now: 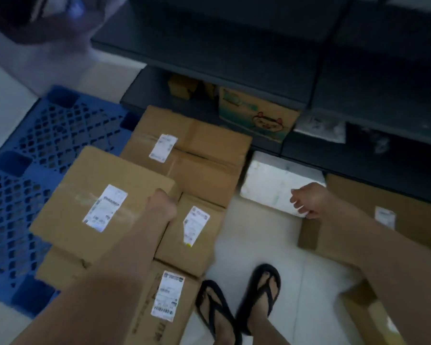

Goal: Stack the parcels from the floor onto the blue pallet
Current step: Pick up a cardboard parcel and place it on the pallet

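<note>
— Below the left hand (pixel 162 205), nearest me: labelled parcel (pixel 159 300) and small parcel (pixel 192 235), packed tight. On floor or pallet edge, can't tell.
— Left hand itself?
— Fingers curled over the right corner of the top parcel (pixel 97 202), gripping it. That one sits askew on a lower parcel (pixel 60 267), left of the hand, overhanging the blue pallet (pixel 23 158). Probably being squared up on the stack.
— Right hand?
— Right hand (pixel 309 201) loosely curled, nothing in it, hanging over the white foam box (pixel 266 178). Just right of it a flat parcel (pixel 383 220) lies on the floor; likely next.
— Beyond?
— Big parcel (pixel 197 155) past the left hand, then dark shelf (pixel 209 53) with a printed carton (pixel 256 113). Blurry.
</note>
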The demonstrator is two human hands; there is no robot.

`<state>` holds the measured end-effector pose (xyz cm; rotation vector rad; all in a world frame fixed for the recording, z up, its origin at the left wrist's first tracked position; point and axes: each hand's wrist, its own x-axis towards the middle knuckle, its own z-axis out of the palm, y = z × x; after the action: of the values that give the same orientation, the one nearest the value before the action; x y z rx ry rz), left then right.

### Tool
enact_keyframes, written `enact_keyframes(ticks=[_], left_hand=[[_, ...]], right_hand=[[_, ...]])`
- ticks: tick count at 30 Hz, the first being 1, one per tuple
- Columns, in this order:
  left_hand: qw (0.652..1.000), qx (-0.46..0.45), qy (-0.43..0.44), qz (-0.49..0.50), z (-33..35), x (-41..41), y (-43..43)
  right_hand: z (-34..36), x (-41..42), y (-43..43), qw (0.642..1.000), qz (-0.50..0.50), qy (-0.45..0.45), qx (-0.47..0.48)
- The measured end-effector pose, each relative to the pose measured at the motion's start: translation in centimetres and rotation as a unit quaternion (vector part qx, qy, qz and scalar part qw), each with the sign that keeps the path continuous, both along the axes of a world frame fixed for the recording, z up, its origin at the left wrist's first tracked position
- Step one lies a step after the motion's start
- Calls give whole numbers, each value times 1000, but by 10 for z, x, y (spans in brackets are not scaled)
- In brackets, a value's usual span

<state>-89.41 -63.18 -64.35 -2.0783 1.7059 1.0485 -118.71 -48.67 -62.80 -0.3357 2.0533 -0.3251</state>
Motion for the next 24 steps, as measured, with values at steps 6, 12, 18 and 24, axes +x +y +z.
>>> enact_keyframes(ticks=[6,12,18,24], left_hand=[[973,36,71,-219,23,-152,68],[927,56,119,-350,23,-275,184],[927,110,109,-340,-11,-336,290],[939,96,92,-319,-73,-364,314]], right_hand=[[26,-70,142,998,-11,47,48],[21,-119,313,985,-103,68,124],[-34,-154,447,967,-188,24,172],[-102,-188,487,971,-169,12,167]])
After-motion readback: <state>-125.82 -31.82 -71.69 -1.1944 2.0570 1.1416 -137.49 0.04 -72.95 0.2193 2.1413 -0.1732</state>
